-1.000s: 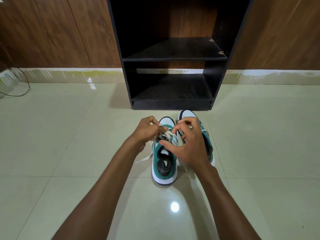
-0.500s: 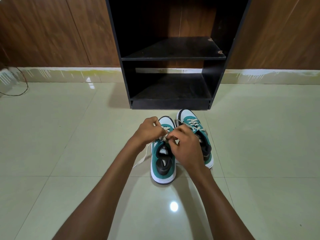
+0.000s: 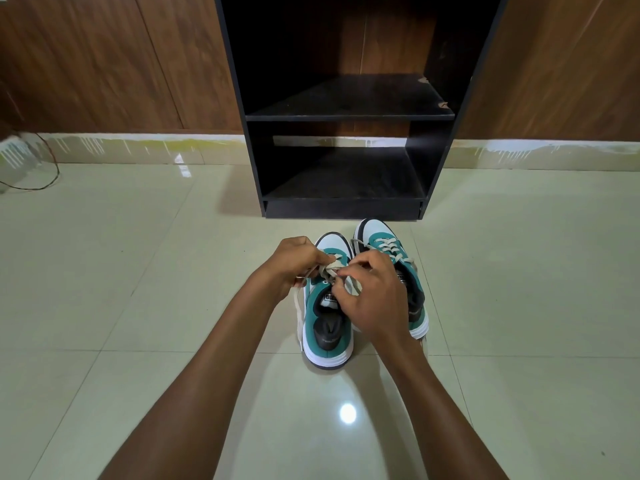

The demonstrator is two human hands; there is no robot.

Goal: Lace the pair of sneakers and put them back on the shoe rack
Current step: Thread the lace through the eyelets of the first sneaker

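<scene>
Two teal, white and black sneakers stand side by side on the tiled floor, toes toward the black shoe rack. The right sneaker shows cream laces crossed up its front. Over the left sneaker, my left hand pinches one end of its cream lace, and my right hand pinches the other end over the tongue. A loose lace end hangs down the shoe's left side. My right hand hides part of the right sneaker.
The rack has two bare shelves and stands against a wood-panelled wall. A thin cable lies on the floor at the far left. Glossy cream tiles surround the shoes.
My right hand has shifted left off the right sneaker, uncovering its laces. Both hands have come closer together over the left sneaker's lace.
</scene>
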